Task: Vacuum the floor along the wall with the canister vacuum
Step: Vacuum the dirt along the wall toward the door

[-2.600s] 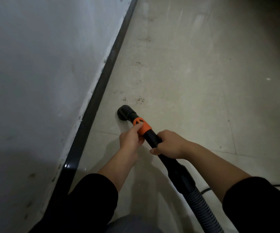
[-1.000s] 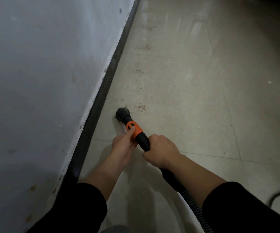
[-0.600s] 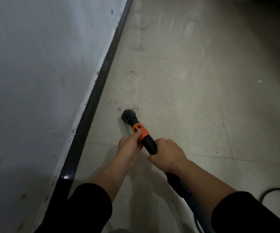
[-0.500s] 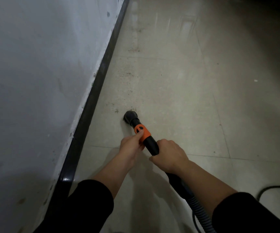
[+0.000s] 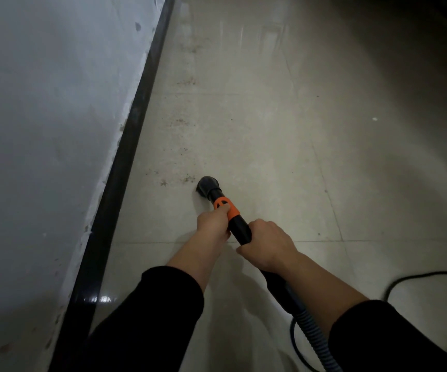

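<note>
The black round vacuum nozzle (image 5: 207, 186) sits on the pale tiled floor (image 5: 270, 146), beside a patch of dark dirt specks (image 5: 187, 179). Behind the nozzle the wand has an orange collar (image 5: 226, 208). My left hand (image 5: 213, 224) grips the wand at that collar. My right hand (image 5: 266, 244) is wrapped round the black wand just behind it. A grey ribbed hose (image 5: 315, 342) runs from the wand down to the lower right. The canister itself is out of view.
A grey wall (image 5: 50, 116) with a black baseboard (image 5: 125, 157) runs along the left. More dirt specks (image 5: 182, 122) trail up the floor near the baseboard. A black cable (image 5: 415, 277) lies on the floor at the right.
The nozzle has slid right, away from the baseboard, past the dirt patch that now lies to its left. Both hands keep the same grip on the wand.
</note>
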`<state>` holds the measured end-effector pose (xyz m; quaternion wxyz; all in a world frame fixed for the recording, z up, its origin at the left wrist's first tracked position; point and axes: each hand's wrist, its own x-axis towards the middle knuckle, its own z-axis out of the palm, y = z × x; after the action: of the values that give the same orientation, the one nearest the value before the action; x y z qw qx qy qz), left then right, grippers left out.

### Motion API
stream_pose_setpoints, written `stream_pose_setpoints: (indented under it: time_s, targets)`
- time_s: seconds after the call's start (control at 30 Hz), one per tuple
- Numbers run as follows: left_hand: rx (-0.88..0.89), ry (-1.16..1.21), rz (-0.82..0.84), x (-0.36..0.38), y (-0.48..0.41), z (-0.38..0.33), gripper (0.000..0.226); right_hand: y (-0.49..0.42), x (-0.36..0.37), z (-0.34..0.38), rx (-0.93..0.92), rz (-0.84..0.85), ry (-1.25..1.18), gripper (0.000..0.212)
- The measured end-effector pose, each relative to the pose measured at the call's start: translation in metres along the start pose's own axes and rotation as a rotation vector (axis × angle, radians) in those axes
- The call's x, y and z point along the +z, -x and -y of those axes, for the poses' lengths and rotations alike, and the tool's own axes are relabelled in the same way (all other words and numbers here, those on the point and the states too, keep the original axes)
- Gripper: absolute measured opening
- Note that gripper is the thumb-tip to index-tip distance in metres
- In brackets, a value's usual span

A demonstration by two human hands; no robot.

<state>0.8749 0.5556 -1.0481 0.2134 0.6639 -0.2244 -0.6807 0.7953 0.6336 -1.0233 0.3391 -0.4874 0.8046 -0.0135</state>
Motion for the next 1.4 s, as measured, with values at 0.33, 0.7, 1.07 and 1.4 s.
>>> stream_pose_setpoints:
  time_s: [0.33, 0.7, 1.07, 1.4]
  targets:
    - [0.073, -0.122, 0.035, 0.023, 0.001, 0.025, 0.027, 0.011, -0.006, -0.032, 0.058, -0.036, -0.059, 0.018]
    - [0.079, -0.128, 0.049, 0.035, 0.008, 0.028, 0.033, 0.015, -0.009, -0.044, 0.074, -0.063, -0.104, 0.017]
    - [0.008, -0.115, 0.136, 0.027, 0.011, 0.031, 0.044, 0.025, -0.021, -0.057, 0.016, 0.056, -0.247, 0.021]
    - [0.069, -0.102, 0.075, 0.02, -0.007, 0.024, 0.033, 0.008, -0.02, -0.041, -0.004, 0.054, -0.196, 0.024]
